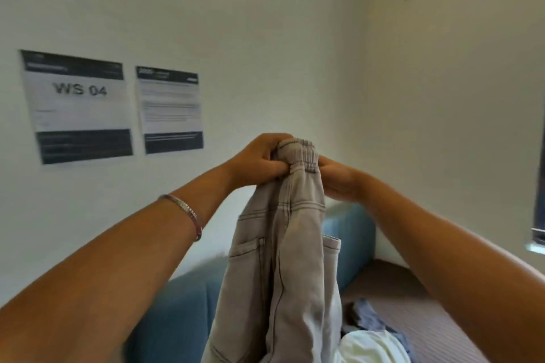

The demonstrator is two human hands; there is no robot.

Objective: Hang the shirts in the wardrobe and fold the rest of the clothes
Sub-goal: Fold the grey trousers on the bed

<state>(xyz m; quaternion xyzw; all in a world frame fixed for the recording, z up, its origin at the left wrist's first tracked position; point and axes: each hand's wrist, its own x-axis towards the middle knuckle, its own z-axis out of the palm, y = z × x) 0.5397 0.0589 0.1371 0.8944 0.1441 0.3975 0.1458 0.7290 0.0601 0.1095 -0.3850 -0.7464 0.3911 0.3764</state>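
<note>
Grey trousers (pixel 283 259) in both hands' grip

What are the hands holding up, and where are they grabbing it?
Grey trousers. The left hand and right hand both grip the bunched elastic waistband at the top; the legs hang down.

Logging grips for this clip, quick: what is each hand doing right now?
Left hand: closed, gripping the waistband of the grey trousers.
Right hand: closed, holding the same waistband from the other side.
</note>
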